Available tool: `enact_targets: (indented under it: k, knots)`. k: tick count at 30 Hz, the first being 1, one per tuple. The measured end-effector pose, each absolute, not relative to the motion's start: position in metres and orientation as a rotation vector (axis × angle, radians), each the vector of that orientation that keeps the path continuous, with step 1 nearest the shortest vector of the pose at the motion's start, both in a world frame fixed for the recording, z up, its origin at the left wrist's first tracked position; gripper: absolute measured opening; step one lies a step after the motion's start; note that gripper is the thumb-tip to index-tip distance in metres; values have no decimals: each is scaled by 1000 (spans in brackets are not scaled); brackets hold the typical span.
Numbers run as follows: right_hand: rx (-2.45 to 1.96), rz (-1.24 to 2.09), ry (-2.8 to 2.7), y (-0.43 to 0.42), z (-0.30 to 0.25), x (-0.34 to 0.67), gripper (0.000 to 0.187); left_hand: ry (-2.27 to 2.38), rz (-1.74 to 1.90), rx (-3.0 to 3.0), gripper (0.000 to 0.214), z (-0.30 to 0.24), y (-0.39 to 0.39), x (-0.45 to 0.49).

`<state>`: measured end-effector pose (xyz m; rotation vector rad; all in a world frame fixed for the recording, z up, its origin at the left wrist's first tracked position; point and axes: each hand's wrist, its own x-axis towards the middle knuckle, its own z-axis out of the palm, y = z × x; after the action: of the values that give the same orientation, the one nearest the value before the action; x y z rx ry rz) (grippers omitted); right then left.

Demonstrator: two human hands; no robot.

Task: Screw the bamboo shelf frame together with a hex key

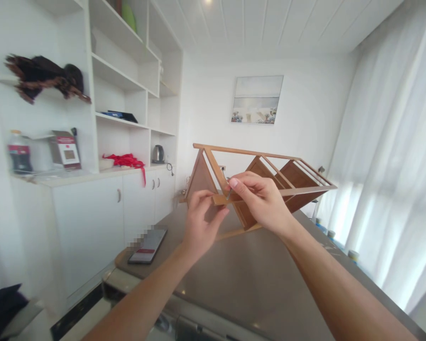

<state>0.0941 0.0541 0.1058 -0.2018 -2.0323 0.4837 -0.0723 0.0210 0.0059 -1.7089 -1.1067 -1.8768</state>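
A brown wooden shelf rack lies on its side on the dark tabletop. My left hand is closed round the near end of one of its posts, the thumb below and the fingers above. At that same corner, my right hand pinches a thin bent metal tool, a hex key, between thumb and forefinger. The hex key meets the wood close to the post's end; its tip is too small to make out. Several panels of the rack show behind my right hand.
A phone lies at the table's left edge. White shelving along the left wall holds a cola bottle, a box, red cloth and a kettle. Small jars stand by the curtain.
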Motion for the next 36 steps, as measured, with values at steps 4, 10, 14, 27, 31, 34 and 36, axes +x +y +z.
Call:
enact_targets:
  k: [4,10,14,27,31,34,36]
  knots:
    - [-195,441,-2107,63,117,85,36,-1014,-1937,-1685,30,4,38,-80]
    - [-170,373,-2136,71,123,79,37,-990,-1989,-1680,30,10,47,-84]
    - [-192,379,-2125,67,116,78,35,-940,-2113,-1675,45,9,45,-82]
    - [-287,322,-2041,38,86,87,33,-1008,-2023,-1776,21,0,22,-79]
    - [-269,311,-2034,30,73,96,29,-966,-2015,-1827,18,-7,13,-73]
    - [-269,338,-2056,27,67,101,28,-953,-2008,-1847,16,-11,9,-71]
    - [-289,434,-2048,25,65,103,23,-946,-1997,-1849,16,-12,7,-71]
